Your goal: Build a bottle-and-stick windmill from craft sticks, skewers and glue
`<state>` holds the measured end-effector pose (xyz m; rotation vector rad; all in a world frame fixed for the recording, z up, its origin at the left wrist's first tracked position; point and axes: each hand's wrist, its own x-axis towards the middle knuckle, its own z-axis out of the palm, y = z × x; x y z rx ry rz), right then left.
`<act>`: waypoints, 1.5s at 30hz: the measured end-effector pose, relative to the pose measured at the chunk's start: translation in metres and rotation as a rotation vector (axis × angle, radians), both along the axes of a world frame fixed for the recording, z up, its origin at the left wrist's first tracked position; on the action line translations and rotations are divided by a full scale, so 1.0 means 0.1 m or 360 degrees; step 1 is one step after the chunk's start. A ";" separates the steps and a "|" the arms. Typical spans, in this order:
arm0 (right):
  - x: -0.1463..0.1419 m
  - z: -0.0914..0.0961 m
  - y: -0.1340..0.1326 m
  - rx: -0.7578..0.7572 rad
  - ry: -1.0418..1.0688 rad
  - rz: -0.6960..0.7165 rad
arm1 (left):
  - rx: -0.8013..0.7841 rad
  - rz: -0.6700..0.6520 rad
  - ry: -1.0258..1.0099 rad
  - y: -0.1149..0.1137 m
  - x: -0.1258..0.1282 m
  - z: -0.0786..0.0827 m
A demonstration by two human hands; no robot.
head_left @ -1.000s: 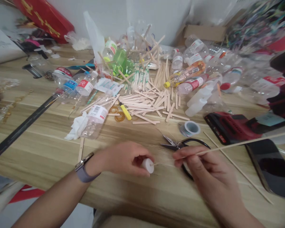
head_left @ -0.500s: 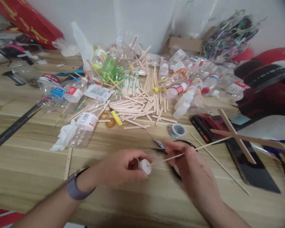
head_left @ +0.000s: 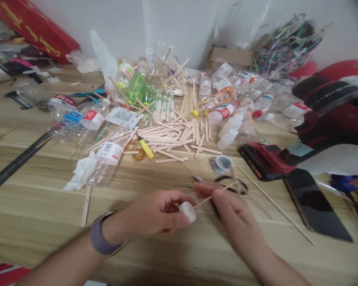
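Between the fingers and thumb of my left hand (head_left: 164, 212) is a white bottle cap (head_left: 187, 212). My right hand (head_left: 229, 202) pinches a thin wooden stick (head_left: 209, 198), whose near end meets the cap's side; I cannot tell how deep it sits. At the stick's far end, flat craft sticks (head_left: 233, 174) that formed a cross earlier are smeared by motion. Black-handled scissors (head_left: 244, 186) lie on the table just behind my right hand, partly covered by it.
A wire spool (head_left: 223, 163), another thin stick (head_left: 277, 204), a phone (head_left: 319, 206) and a red-black power tool (head_left: 265, 161) lie to the right. Farther back are a craft-stick pile (head_left: 167, 135), a yellow-handled tool (head_left: 145, 147) and several plastic bottles (head_left: 107, 159).
My right hand has moved the stick and its craft-stick cross leftward, closing the gap to the cap. The cross has turned and blurred. My left hand has shifted slightly right with the cap.
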<state>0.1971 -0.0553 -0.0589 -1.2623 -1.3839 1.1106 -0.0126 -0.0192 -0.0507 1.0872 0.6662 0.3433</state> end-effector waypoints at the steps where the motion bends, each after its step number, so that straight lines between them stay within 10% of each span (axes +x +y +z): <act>1: -0.02 0.00 -0.01 -0.0011 -0.0112 0.0133 | -0.0006 -0.0010 -0.0032 0.00 0.01 0.01; 16: -0.18 0.02 -0.08 -0.0387 0.0440 0.0556 | -0.0396 0.0067 -0.0194 -0.09 0.09 0.02; 34: -0.21 -0.05 -0.07 -0.0699 0.1304 0.0100 | -0.0505 0.0158 -0.0082 -0.09 0.08 0.11; 45: -0.34 0.03 -0.12 -0.0778 0.0793 0.0646 | -0.0671 0.0363 -0.0288 -0.01 0.07 0.10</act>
